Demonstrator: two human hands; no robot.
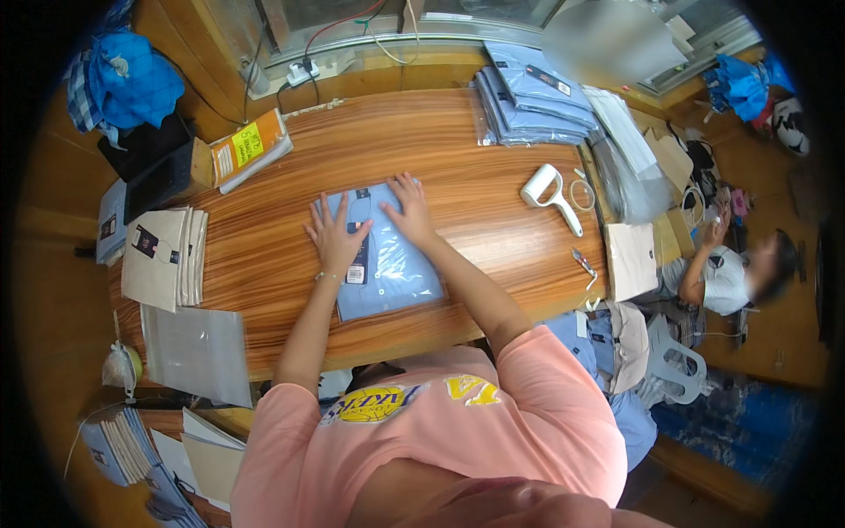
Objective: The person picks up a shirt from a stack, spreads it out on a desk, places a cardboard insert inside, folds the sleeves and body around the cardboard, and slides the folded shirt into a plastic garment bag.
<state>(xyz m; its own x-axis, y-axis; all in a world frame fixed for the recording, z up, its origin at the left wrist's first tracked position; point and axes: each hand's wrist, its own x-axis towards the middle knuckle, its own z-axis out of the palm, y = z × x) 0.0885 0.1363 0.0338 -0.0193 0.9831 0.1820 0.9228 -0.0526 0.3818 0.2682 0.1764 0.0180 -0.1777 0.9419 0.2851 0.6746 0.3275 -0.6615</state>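
Note:
A folded light blue shirt (398,275) in a clear plastic bag lies flat on the wooden table (352,132) in front of me. Dark tags show down its left side. On its upper left part rests my left hand (336,239), fingers spread and palm down. My right hand (408,211) presses on the upper right part, its fingers also stretched out. Neither hand grips anything; both touch the bag from above.
Packed blue shirts (532,101) are piled at the far right, near a white lint roller (550,194). Folded beige shirts (158,260) and a clear plastic bag (194,348) lie at left. A notebook (253,150) stands at far left. Another person (731,273) sits at right.

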